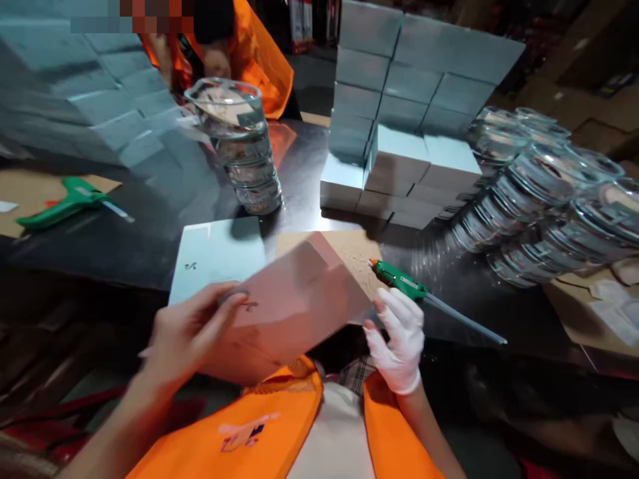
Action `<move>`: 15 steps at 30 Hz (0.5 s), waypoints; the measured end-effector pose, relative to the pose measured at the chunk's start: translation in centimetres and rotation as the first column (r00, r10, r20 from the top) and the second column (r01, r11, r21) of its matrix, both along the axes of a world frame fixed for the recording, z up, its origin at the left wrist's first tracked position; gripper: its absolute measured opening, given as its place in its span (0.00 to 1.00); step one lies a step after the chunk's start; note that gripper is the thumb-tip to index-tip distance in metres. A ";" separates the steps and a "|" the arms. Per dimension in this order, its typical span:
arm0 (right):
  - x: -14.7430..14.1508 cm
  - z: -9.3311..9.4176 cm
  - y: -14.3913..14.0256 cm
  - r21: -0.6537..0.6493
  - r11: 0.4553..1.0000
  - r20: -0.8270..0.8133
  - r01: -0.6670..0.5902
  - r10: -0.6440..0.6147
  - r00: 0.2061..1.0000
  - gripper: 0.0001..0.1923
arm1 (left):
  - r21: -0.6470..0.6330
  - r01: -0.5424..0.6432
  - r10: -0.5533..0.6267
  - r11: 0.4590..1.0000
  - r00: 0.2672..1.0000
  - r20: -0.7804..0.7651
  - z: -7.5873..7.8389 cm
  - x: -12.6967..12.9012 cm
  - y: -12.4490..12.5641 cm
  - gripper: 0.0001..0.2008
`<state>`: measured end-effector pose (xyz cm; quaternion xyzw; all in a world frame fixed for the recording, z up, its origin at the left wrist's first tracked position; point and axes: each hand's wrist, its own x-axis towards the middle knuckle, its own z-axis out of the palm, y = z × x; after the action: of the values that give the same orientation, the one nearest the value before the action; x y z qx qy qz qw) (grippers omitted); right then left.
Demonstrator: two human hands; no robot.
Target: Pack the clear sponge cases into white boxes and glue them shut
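While both hands work, head view:
Card (294, 299): blurred flat sheet held above the near desk (150, 253) edge, long axis running left-near to right-far, right end tilted up.
Left hand (192, 332): bare, grasping the card's left end, thumb on top.
Right hand (399, 339): gloved, fingers curled at the card's right edge; grip unclear.
Glue gun (399, 279): lying just beyond the right hand, nozzle pointing left.
Jars (244, 146): stacked far behind.
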<state>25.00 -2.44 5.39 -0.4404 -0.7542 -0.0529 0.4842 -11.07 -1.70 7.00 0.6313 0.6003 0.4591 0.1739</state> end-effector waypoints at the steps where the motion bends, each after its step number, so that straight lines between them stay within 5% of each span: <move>1: -0.8 0.3 0.3 -0.014 1.000 -0.002 -0.017 0.017 1.000 0.28 | -0.005 0.113 -0.113 0.994 0.993 -0.012 -0.3 1.9 -0.2 0.15; 4: -1.9 0.2 0.7 -0.151 0.988 -0.032 0.006 -0.011 0.999 0.15 | 0.032 0.291 -0.291 0.956 0.957 -0.007 -2.5 4.9 -0.7 0.12; 8: -1.4 -1.2 0.1 -0.288 0.953 -0.038 -0.091 0.083 0.996 0.08 | 0.093 0.363 -0.362 0.927 0.932 -0.027 -5.2 4.1 -1.3 0.07; 15: -1.7 -0.3 0.7 -0.298 0.941 0.078 -0.161 0.192 0.978 0.11 | 0.037 0.377 -0.376 0.926 0.926 -0.028 -4.2 2.2 -1.5 0.07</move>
<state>23.32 -1.70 5.12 -0.4339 -0.8147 0.0789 0.3765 -8.83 -3.17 2.76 0.7428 0.4601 0.4233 0.2394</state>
